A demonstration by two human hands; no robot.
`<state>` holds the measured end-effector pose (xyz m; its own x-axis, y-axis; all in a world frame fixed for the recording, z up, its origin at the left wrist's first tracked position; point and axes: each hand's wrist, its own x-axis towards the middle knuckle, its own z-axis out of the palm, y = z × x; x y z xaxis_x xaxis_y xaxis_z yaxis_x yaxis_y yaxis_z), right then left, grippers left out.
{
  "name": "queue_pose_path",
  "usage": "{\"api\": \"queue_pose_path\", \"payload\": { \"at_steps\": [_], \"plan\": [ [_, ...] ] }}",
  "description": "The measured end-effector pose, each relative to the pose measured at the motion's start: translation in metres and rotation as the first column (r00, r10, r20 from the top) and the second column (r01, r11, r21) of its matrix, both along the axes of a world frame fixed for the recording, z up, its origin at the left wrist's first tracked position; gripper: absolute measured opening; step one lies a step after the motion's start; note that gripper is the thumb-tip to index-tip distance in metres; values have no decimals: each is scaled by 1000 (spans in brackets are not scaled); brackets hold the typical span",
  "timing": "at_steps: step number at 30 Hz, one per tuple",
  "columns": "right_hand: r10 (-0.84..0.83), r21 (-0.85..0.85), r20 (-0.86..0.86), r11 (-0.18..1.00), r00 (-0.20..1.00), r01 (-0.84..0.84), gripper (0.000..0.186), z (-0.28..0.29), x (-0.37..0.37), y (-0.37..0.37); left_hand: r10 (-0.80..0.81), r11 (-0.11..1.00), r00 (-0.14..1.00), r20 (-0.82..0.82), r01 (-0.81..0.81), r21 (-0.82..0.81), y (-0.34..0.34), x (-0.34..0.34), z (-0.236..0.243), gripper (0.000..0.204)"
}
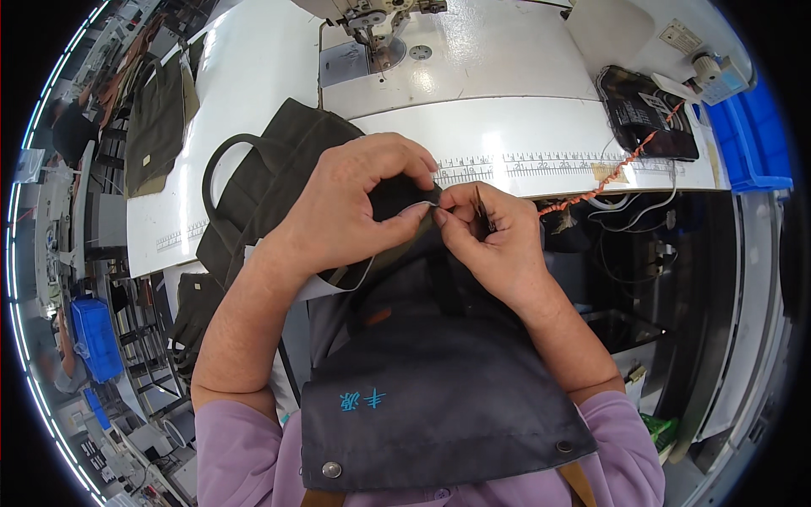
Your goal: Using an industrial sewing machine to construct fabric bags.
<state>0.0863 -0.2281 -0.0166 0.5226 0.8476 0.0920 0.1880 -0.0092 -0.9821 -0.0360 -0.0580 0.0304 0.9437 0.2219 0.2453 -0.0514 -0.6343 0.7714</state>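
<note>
The left hand (351,198) is holding dark green cloth (283,156). The right hand (500,238) is pinching the cloth's edge and keeping a small dark tool (482,213).

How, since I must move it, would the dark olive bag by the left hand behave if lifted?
The dark olive bag would probably sag, since its cloth lies in folds. Its handle may hold some shape, as it curves in a rounded loop. Rolling seems unlikely: it spreads broadly over the white table.

My feed shows a matt, dark-olive, handled cloth bag (274,173) at ten o'clock, a glossy, flat, white, plastic-looking tabletop (477,127) at one.
</note>
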Motion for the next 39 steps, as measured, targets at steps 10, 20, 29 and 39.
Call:
{"api": "queue_pose_path", "payload": {
  "at_steps": [10,20,29,39],
  "plan": [
    [293,165,-663,955,689,-247,29,13,-2,-17,60,992,995,80,-68,108,-1,-3,-15,14],
    [319,249,-922,922,220,-296,44,4,-15,-13,53,999,998,44,-53,-7,2,-2,-15,12],
    [349,305,-926,917,144,-259,40,-2,-14,-13,95,994,992,84,-90,-66,3,-1,-20,9],
    [365,339,-922,923,131,-183,35,-8,-21,-10,35,999,997,66,-34,-16,5,-3,-16,13]
  ]
}}
